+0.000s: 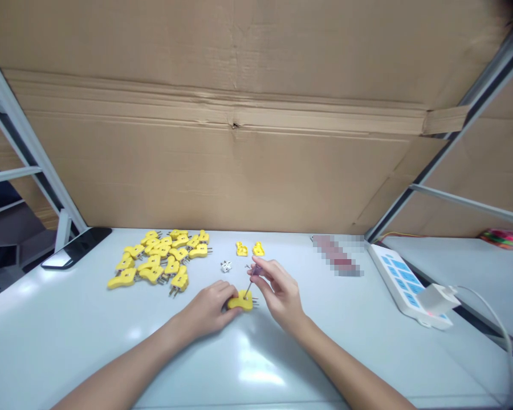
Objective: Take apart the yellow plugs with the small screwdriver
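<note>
My left hand (212, 307) grips the rear end of a yellow plug (244, 300) lying on the white table, its metal pins pointing right. In my right hand (277, 287) is a small screwdriver (248, 289), pinched by its purple handle between thumb and fingers. The screwdriver slants down, and its tip meets the top of the plug near a small hole. Just beyond my hands lie two open yellow shell pieces (241, 249), a small white and metal part (226, 266) and some tiny screws.
Several yellow plugs (151, 262) are heaped at the left, near a black phone (77, 248). On the right are a blurred reddish item (337, 255) and a white power strip (406, 285) with a charger (438, 299). Cardboard (239, 171) stands behind the table.
</note>
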Demonstrator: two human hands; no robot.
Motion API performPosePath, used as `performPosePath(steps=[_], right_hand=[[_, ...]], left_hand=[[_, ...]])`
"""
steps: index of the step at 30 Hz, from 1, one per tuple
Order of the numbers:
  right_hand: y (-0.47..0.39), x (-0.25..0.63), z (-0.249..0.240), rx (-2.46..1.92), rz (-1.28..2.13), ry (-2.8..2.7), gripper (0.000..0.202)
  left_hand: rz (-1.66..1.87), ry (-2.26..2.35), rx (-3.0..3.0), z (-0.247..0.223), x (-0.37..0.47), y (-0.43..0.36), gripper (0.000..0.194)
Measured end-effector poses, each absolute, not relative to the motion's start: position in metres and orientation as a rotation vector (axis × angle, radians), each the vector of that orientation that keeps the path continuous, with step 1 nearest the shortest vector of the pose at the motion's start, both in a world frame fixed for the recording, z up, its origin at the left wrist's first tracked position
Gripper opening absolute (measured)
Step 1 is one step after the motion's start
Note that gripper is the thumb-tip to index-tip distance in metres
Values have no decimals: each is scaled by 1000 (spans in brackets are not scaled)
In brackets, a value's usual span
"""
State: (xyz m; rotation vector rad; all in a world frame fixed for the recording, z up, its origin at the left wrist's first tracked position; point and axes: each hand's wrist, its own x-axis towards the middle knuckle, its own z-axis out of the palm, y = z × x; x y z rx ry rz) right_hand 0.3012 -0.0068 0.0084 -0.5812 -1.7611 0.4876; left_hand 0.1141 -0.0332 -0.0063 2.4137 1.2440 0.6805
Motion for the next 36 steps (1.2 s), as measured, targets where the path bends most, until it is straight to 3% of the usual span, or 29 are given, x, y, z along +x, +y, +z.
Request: performPosePath(steps=[6,15,23,29,36], right_hand=[[-8,301,6,-567,648,-1780,35],[-7,300,8,-580,434,-1709,34],[-10,302,4,-577,681,-1701,36],[-8,301,9,-543,525,-1699,28],[-8,302,5,-530,663,-1698,37]], left_hand=[[704,1234,2404,-10,113,-32,9],[666,1257,2405,-6,114,-33,13],[688,1242,2414,-8,114,-33,8],[683,1245,2417,-9,114,-33,12],[664,1254,2414,-8,113,-33,6]])
